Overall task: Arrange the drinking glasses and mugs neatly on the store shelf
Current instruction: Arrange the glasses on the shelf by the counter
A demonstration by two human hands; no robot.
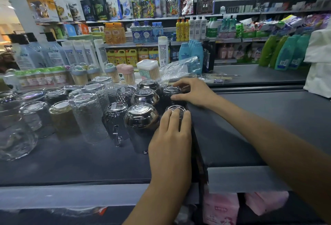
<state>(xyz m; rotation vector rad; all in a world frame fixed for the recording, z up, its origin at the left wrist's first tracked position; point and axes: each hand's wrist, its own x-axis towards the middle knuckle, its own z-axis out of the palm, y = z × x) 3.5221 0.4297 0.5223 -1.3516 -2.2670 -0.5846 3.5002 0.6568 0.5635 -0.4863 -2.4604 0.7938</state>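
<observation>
1. Left hand (171, 135), nearest the lens, lies over the upturned base of the front small dark glass (179, 108), with fingers curled on top and thumb down its left side.
2. Right hand (194, 93) reaches in from the right and pinches the rear small dark glass (170, 89), directly behind the front one.
3. Both glasses stand inverted with their long axes vertical, at the right edge of the shelf deck (71, 162), just beside the adjoining grey deck (250, 126).
4. Rounded dark cups (142, 115) crowd their left side, seemingly touching, so any nudge is best made front to back.
5. Further left stand a faceted handled mug (114, 117), clear textured tumblers (87, 117) and an amber glass (62, 117).
6. Toothpick holders (129, 74) close off the back.
</observation>
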